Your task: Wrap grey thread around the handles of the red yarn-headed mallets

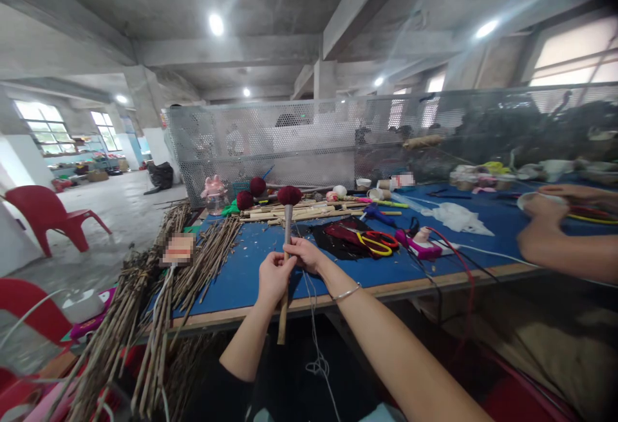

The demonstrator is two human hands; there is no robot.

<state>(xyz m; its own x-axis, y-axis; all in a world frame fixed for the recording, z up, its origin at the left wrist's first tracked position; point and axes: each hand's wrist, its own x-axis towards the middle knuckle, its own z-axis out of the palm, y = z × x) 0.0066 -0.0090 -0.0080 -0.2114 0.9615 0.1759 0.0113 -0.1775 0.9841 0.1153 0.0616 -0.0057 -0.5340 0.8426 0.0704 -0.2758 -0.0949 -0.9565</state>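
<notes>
Upright in front of me stands a wooden stick (283, 312) topped by a dark red ball-shaped head (289, 195). Its upper shaft, just under the head, has a grey covering that looks like wound string. My left hand (276, 275) is closed around the stick at mid-length. Just above it, my right hand (305, 255) pinches the stick at the lower end of the grey part; its fingertips are partly hidden. Loose grey string (315, 325) hangs from beside the right hand and tangles over my lap. Two more dark red balls (257, 186) lie behind on the blue table (226, 287).
Bundles of thin dry sticks (140, 287) overhang the table's left end. Right of my hands lie dark cloth (333, 238), yellow-and-red-handled scissors (376, 242), a blue glue gun (379, 215) and a purple power strip (420, 247). Another person's arm (555, 238) works at far right. A perforated screen (309, 145) stands behind.
</notes>
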